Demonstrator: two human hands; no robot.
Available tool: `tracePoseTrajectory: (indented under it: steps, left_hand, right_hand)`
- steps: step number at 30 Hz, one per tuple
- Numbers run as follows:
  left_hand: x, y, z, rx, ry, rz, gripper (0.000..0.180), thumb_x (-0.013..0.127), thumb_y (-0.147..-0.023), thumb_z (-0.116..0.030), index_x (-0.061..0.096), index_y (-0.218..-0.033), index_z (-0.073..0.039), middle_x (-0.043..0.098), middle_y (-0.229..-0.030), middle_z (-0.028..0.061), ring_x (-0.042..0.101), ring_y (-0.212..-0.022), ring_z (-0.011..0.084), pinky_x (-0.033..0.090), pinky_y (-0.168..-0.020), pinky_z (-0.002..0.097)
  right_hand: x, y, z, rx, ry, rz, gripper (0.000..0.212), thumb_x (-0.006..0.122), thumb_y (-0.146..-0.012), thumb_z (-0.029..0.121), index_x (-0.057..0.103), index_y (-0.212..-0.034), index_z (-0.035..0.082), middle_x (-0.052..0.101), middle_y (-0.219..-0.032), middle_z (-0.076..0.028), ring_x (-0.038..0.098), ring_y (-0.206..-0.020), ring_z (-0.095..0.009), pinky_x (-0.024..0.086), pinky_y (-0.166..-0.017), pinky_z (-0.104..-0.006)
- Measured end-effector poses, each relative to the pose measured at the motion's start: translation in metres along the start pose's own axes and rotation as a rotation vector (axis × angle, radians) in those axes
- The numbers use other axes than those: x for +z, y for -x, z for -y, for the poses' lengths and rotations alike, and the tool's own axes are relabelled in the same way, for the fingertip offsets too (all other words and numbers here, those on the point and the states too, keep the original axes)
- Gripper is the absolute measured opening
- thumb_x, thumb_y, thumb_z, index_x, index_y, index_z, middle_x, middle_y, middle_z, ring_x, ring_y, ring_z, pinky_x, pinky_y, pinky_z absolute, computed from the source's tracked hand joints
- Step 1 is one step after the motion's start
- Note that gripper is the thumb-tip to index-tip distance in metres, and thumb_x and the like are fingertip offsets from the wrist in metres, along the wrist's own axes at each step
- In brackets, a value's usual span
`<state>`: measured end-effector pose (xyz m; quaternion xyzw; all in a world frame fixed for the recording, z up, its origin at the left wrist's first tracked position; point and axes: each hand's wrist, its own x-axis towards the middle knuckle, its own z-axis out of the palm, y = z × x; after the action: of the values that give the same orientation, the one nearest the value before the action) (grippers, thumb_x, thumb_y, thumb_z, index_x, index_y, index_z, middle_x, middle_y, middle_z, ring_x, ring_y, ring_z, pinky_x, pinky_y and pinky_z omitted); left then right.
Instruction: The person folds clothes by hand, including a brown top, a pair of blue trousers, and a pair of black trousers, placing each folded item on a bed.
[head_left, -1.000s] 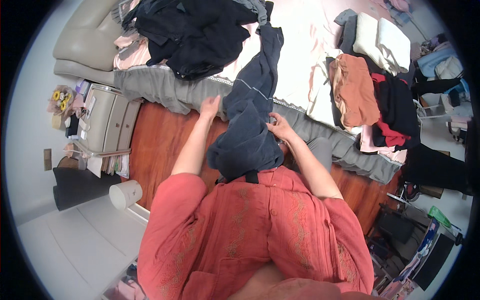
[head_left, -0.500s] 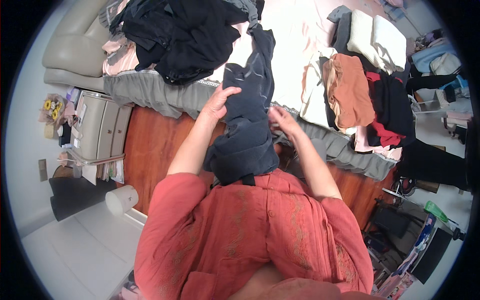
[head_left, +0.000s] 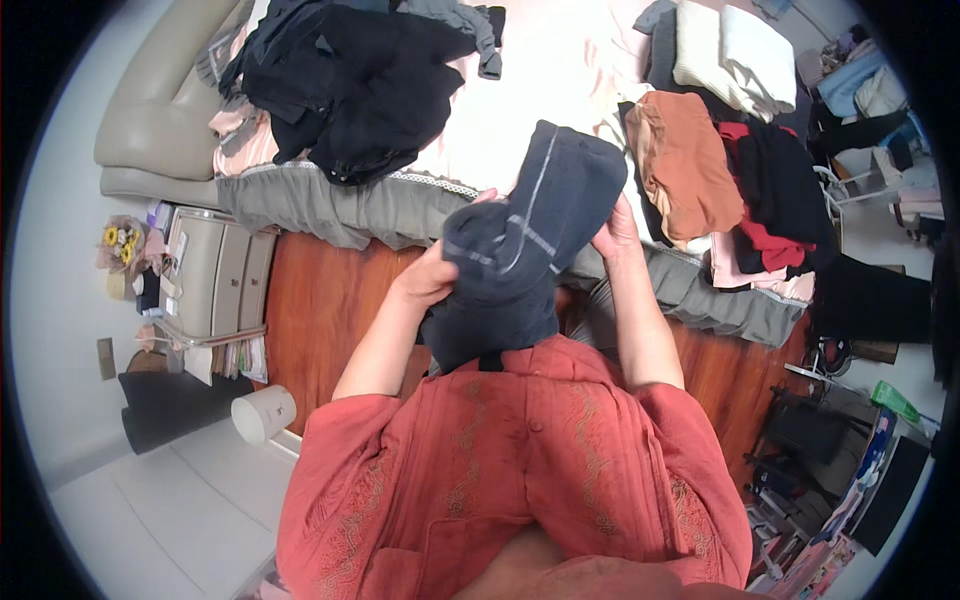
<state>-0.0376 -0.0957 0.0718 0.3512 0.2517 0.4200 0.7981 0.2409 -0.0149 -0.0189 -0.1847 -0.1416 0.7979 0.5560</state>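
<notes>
A dark navy garment [head_left: 575, 190] with pale seam lines is bunched in front of my red shirt, its lower part against my front. Its exact kind is hard to tell in the folds. My left hand [head_left: 433, 272] grips the left edge, fingers partly behind the cloth. On the other side, my right hand [head_left: 620, 228] has hold of the right edge, most of its fingers hidden behind the fabric. The upper end of the cloth is raised and leans to the right over the bed's near edge.
The bed [head_left: 540, 60] has a pink sheet and a grey ruffled skirt. A heap of black clothes [head_left: 350, 90] lies on its left. Folded stacks, with an orange-brown garment [head_left: 685, 165] and white knits [head_left: 757, 60], sit on its right. A drawer cabinet [head_left: 225, 270] and a white bin [head_left: 263, 413] stand left.
The upper part of the navy garment has been pulled back off the bed and folded up toward the right. My right hand has moved right and closed on its edge; the left stays on its side.
</notes>
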Motion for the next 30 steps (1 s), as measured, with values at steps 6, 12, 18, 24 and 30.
tracePoseTrajectory:
  steps: [6,12,18,24,30]
  left_hand:
    - [0.008,-0.002,0.000,-0.128,-0.067,0.129,0.093,0.063,-0.083,-0.058,0.023,-0.150,-0.007,0.048,-0.138,0.0127,0.051,-0.121,0.0212,0.042,-0.102,0.0358]
    - [0.041,-0.016,0.027,0.222,-1.129,0.284,0.103,0.079,-0.063,-0.052,0.034,-0.147,-0.014,0.027,-0.152,0.0188,0.028,-0.140,0.0361,0.025,-0.114,0.0454]
    - [0.075,-0.035,0.069,-0.176,-1.212,0.535,0.078,0.075,-0.076,-0.038,0.042,-0.141,-0.010,0.060,-0.107,0.0122,0.058,-0.103,0.0269,0.044,-0.089,0.0349]
    - [0.072,-0.036,0.119,-0.077,-1.211,0.382,0.023,0.066,-0.080,-0.017,0.066,-0.102,-0.011,0.044,-0.059,-0.0001,0.048,-0.054,0.0110,0.041,-0.054,0.0280]
    - [0.051,-0.042,0.125,-0.287,-0.657,0.182,0.014,0.061,-0.088,-0.010,0.066,-0.100,-0.003,0.053,-0.070,-0.0089,0.045,-0.063,0.0001,0.038,-0.058,0.0198]
  right_hand:
    - [0.015,0.095,0.043,-0.114,-0.031,0.339,0.060,0.064,-0.087,0.028,0.044,-0.138,0.004,0.047,-0.140,-0.014,0.046,-0.129,-0.032,0.036,-0.108,-0.0508]
    - [0.013,0.173,0.063,-0.181,0.100,0.251,0.058,0.057,-0.090,0.034,0.043,-0.139,0.006,0.044,-0.144,-0.013,0.042,-0.131,-0.031,0.030,-0.111,-0.0502]
    - [0.011,0.213,0.085,-0.485,-0.126,-0.169,0.063,0.050,-0.093,0.054,0.049,-0.135,0.007,0.051,-0.138,-0.011,0.046,-0.128,-0.030,0.032,-0.110,-0.0481]
    - [-0.115,0.277,0.072,-0.214,0.261,-0.860,0.054,0.069,-0.087,0.033,0.054,-0.128,0.003,0.061,-0.124,-0.010,0.059,-0.112,-0.028,0.047,-0.097,-0.0446]
    - [-0.167,0.308,0.062,-0.050,1.502,-1.107,0.048,0.070,-0.085,0.031,0.058,-0.121,0.000,0.068,-0.102,-0.010,0.066,-0.094,-0.028,0.052,-0.083,-0.0386]
